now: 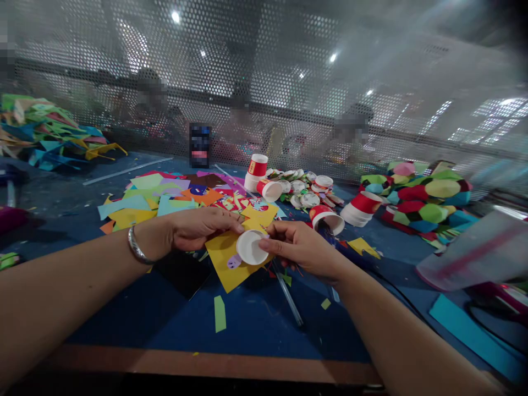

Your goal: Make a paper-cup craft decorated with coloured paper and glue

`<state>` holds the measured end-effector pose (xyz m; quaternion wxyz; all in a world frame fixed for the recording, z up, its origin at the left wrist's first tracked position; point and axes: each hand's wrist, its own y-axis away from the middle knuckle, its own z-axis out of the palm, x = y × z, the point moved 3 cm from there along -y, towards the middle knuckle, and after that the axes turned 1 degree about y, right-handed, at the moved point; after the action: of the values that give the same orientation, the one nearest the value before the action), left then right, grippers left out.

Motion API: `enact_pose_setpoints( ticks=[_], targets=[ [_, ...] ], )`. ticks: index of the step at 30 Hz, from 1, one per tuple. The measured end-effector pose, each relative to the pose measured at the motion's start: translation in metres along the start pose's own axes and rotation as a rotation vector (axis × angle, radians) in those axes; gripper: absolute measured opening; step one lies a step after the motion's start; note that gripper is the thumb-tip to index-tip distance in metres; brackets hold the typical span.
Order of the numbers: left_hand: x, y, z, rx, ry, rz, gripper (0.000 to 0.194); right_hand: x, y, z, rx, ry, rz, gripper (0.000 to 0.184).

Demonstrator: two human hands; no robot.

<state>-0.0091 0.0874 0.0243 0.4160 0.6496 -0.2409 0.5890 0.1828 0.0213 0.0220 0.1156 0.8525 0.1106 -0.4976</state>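
Between my hands is a small paper cup [251, 248], its white open mouth facing me. A yellow cut-paper shape [262, 213] shows just beyond its rim; whether it is attached cannot be seen. My right hand [303, 247] pinches the cup's right rim, thumb on the inside. Fingers of my left hand [204, 226] are bent against the upper left of the cup, by the yellow shape; their exact grip is partly hidden. Under the cup lies a yellow paper sheet [225, 275], with a small purple piece with a drawn face [234, 261] beside the cup.
Coloured paper pieces [144, 195] are heaped beyond my left hand. Red-and-white cups [363, 208] and a pile of round pieces [303, 187] stand farther back. A glue stick [289, 297] lies in front. At right are a translucent container [474, 253] and a cable [398, 297].
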Motion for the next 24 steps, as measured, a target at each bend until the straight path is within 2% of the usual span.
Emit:
enact_pose_setpoints(
  ticks=[2,5,8,11,15,19,24],
  targets=[
    [0.003,0.002,0.001,-0.006,-0.031,0.009,0.007,0.000,0.001,0.000,-0.005,-0.008,0.013,0.034],
    [0.000,0.002,0.000,0.003,0.036,0.002,0.009,0.000,0.002,0.000,-0.002,0.009,0.026,0.033],
    [-0.006,0.000,0.003,-0.065,0.065,0.009,0.026,0.002,0.002,0.001,0.011,0.023,0.030,0.033],
    [-0.009,-0.002,0.001,-0.026,0.011,0.027,0.037,0.003,0.001,0.003,0.012,0.026,0.050,0.034],
    [-0.010,-0.003,-0.002,-0.024,-0.114,0.029,0.037,0.002,0.002,0.007,-0.025,0.048,0.067,0.036],
    [-0.011,0.000,0.003,-0.099,-0.184,-0.020,0.036,0.004,0.010,0.007,-0.066,0.101,0.081,0.035],
    [-0.014,-0.001,0.013,-0.156,-0.193,-0.070,0.040,0.012,0.032,-0.005,0.085,0.256,0.060,0.031]
  ],
)
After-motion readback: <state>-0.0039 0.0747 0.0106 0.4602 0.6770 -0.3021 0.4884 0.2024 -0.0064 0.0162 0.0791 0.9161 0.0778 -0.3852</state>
